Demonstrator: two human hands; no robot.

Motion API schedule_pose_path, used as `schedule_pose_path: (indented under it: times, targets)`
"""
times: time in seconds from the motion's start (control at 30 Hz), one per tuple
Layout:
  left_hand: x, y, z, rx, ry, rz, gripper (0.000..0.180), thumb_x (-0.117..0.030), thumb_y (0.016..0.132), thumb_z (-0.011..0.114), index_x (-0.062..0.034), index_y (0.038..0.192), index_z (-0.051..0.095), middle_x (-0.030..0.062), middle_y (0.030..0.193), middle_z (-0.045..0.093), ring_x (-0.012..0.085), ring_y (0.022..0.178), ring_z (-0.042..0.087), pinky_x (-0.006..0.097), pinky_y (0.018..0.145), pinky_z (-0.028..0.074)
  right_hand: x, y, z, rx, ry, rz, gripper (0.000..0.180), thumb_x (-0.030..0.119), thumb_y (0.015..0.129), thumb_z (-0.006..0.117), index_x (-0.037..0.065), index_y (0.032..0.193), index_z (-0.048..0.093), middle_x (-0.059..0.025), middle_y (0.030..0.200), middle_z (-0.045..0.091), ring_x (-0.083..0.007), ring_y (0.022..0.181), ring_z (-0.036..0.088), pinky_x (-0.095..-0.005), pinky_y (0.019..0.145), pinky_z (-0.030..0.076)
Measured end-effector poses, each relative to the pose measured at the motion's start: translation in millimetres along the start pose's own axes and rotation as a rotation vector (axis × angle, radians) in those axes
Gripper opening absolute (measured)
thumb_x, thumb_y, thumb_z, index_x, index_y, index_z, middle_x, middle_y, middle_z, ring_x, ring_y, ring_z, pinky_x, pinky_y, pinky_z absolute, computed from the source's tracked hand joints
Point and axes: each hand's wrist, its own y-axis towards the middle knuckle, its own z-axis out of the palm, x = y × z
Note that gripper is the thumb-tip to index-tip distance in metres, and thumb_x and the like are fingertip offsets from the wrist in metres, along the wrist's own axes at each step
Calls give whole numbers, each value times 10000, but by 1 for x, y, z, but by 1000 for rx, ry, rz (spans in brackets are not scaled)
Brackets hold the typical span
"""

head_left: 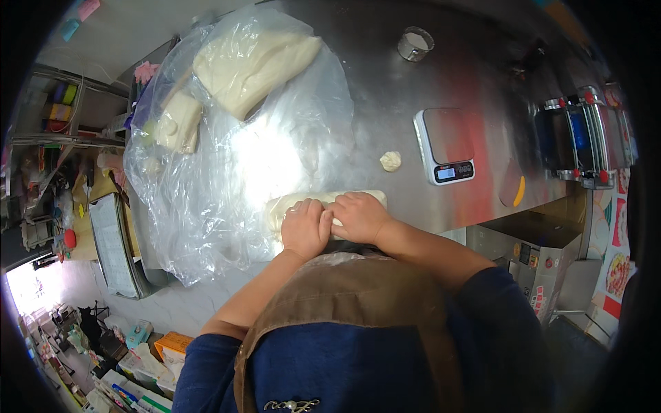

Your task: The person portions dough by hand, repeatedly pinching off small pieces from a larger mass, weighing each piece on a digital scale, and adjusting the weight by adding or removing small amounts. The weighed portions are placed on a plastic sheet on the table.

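Observation:
A long pale roll of dough [281, 206] lies along the near edge of the metal table, close to my apron. My left hand [305, 229] grips its middle, with the fingers curled over the top. Right beside it, my right hand [358, 219] is closed over the dough in the same way, and the two thumbs nearly meet. Part of the roll is hidden under both hands. A small lump of dough [390, 161] sits apart, farther right. Beyond the hands, a big slab of dough [258, 65] and a smaller dough piece [179, 124] lie under clear plastic sheeting [206, 206].
A white digital scale [444, 144] stands on the right of the table, with a scraper with a yellow edge [513, 186] nearby. A round container of white powder [416, 44] is at the back. Metal rollers [585, 138] stand far right; a cardboard box [523, 248] sits below.

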Motion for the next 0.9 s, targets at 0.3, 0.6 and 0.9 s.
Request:
schedule_pose_path:
  times: [0.3,0.6,0.9]
  targets:
    - [15,38,8,14,-37,-127,334,-299,978,408,-71,851,618,179,847,650,385,831,615,511,755,466,-30,31,17,-15,81,97,274,337,850,589,88,748,640,-107,727,636,-322,729,619,-441,661,476]
    - [5,34,2,-25,-123,-258,432,-478,987,405,-98,1063,596,175,852,680,387,921,628,519,822,444,-17,25,-3,66,132,202,307,337,902,526,109,1050,669,-112,1112,635,-307,1098,553,-437,918,452]
    - [4,44,-7,0,-154,-151,440,-453,976,433,-96,1108,654,164,1074,675,377,1040,606,476,907,453,16,42,10,292,-70,404,340,222,891,466,18,1062,678,-134,1101,668,-308,1109,580,-421,1015,408]
